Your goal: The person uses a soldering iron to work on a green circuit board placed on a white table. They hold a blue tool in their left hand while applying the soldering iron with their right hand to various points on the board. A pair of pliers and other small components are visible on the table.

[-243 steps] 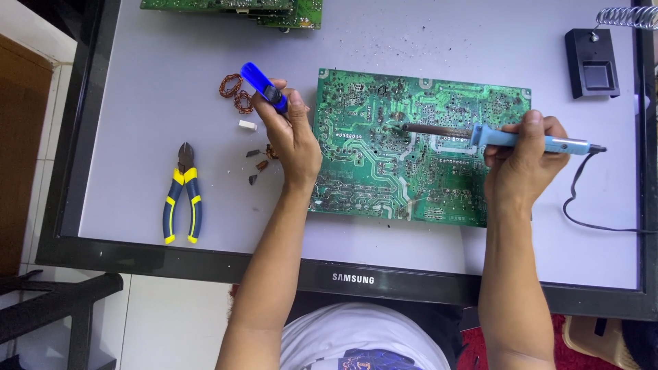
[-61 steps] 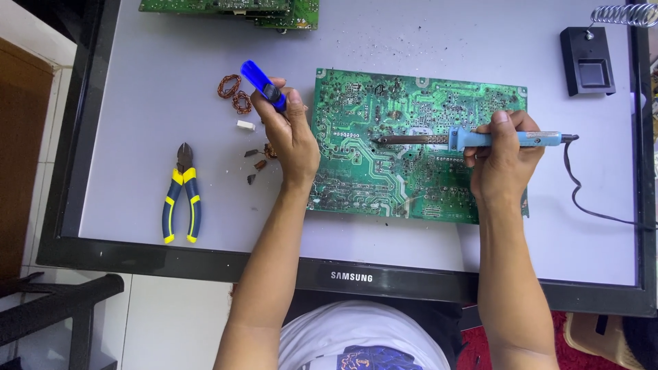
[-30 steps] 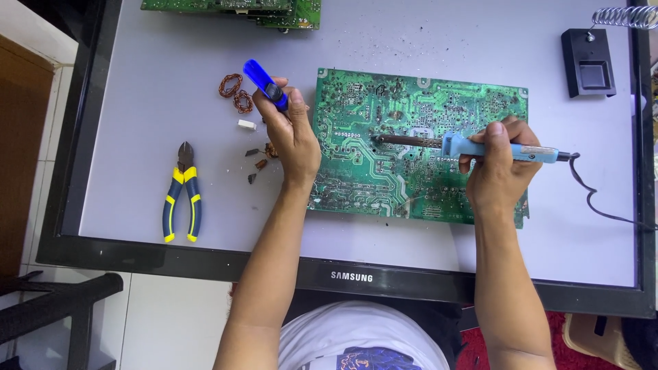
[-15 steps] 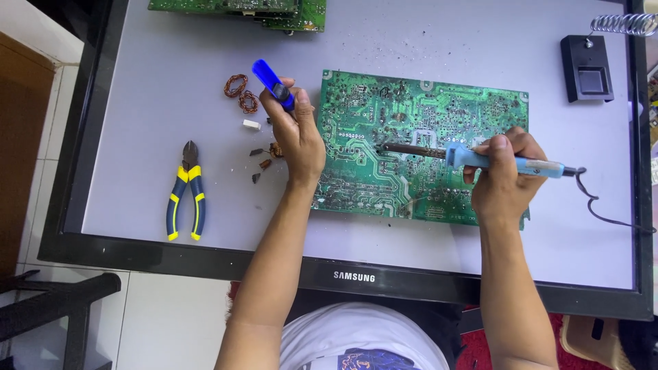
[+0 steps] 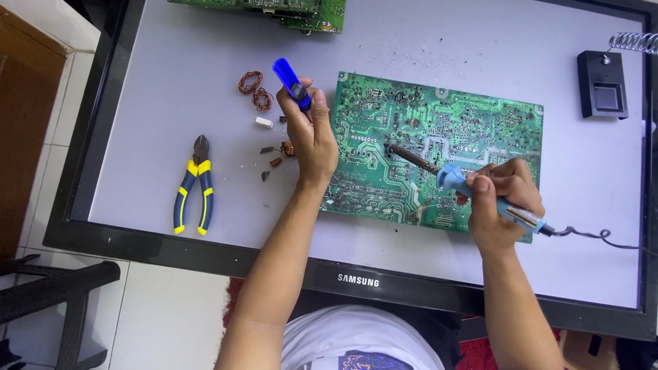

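Note:
A large green circuit board (image 5: 473,130) lies solder side up on a pale grey panel (image 5: 171,82). My left hand (image 5: 312,133) rests at the board's left edge, holding a blue desoldering pump (image 5: 291,83) upright and angled up-left. My right hand (image 5: 500,199) grips a light blue soldering iron (image 5: 456,179) by its handle over the board's lower right. The iron's dark tip (image 5: 392,147) touches the board near its middle left. The cord (image 5: 596,236) trails off to the right.
Yellow and blue cutting pliers (image 5: 193,186) lie at the left. Copper wire coils (image 5: 255,90) and small loose parts (image 5: 273,151) sit by my left hand. A black iron stand (image 5: 602,83) with a spring is at the top right. More green boards (image 5: 295,8) lie at the top edge.
My right hand has slid down and left along the board, swinging the iron so its tip now points up-left onto the board's middle left. My left hand stays put with the pump.

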